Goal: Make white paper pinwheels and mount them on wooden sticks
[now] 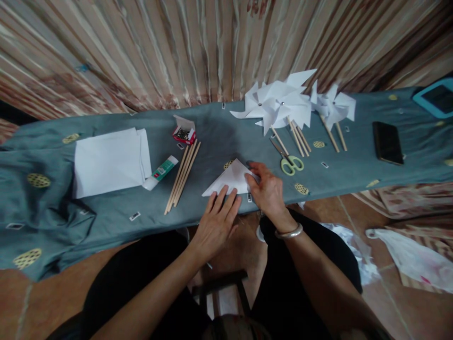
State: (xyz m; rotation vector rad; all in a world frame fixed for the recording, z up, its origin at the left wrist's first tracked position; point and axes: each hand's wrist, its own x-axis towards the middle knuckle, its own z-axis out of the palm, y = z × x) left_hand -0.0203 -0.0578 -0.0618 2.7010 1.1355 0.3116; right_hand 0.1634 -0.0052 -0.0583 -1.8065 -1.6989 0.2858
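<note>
A white sheet of paper folded into a triangle (231,175) lies on the cloth-covered table in front of me. My left hand (220,218) rests with its fingers stretched out on the paper's near edge. At the right corner, my right hand (266,185) grips the folded paper, thumb on top and the other fingers curled around the end; it partly hides that corner. A bracelet circles my right wrist. Just right of this hand lie green-handled scissors (290,164), and to the left are several wooden sticks (182,178).
A glue stick (161,173) lies beside a stack of white paper (108,163). An open red box of metal pins (184,132) stands behind the sticks. Several paper pinwheels (283,104) lie at the back right. Farther right are a black phone (387,142) and a blue-framed device (437,97).
</note>
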